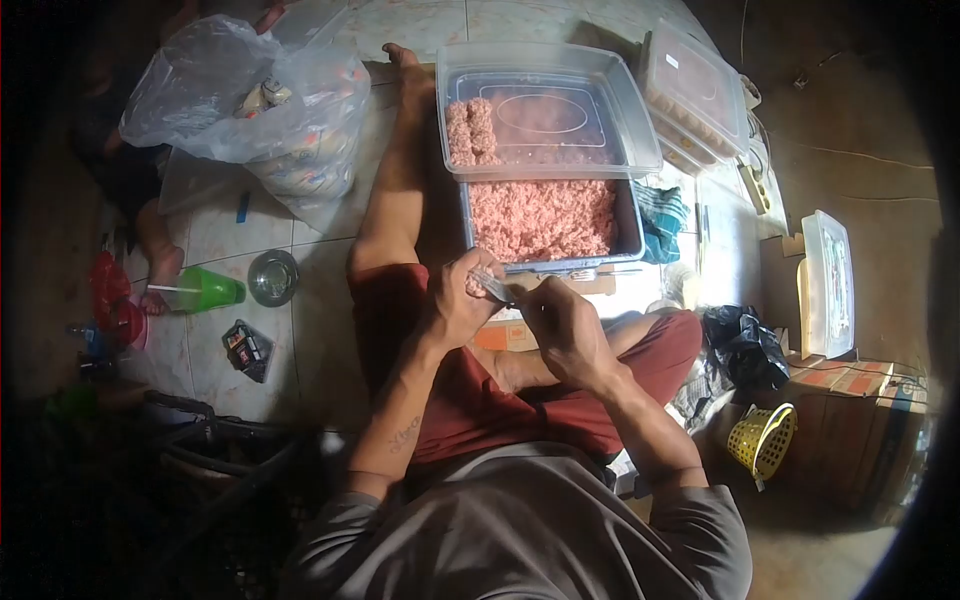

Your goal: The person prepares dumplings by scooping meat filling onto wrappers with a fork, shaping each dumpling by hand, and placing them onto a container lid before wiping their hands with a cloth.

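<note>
My left hand (pixel 462 300) is closed around a small pink crumbly lump (pixel 474 285), just in front of the tubs. With its fingers closed, my right hand (pixel 565 325) holds a flat greyish metal utensil (pixel 493 284) whose tip touches the lump; its exact kind is too small to tell. Beyond my hands, a dark blue-grey tub (pixel 632 235) holds a loose pink crumbly mass (pixel 545 215). A clear plastic tub (pixel 618 90) rests over its far part, with a few pink shaped rolls (pixel 470 130) lined up at its left side.
Left are a plastic bag (pixel 310 150) of packets, a green cup (pixel 215 290), a glass ashtray (pixel 273 277) and another person's foot (pixel 165 265). Right are lidded clear boxes (pixel 695 85), a teal cloth (pixel 662 222), a black bag (pixel 745 345) and a yellow basket (pixel 760 443).
</note>
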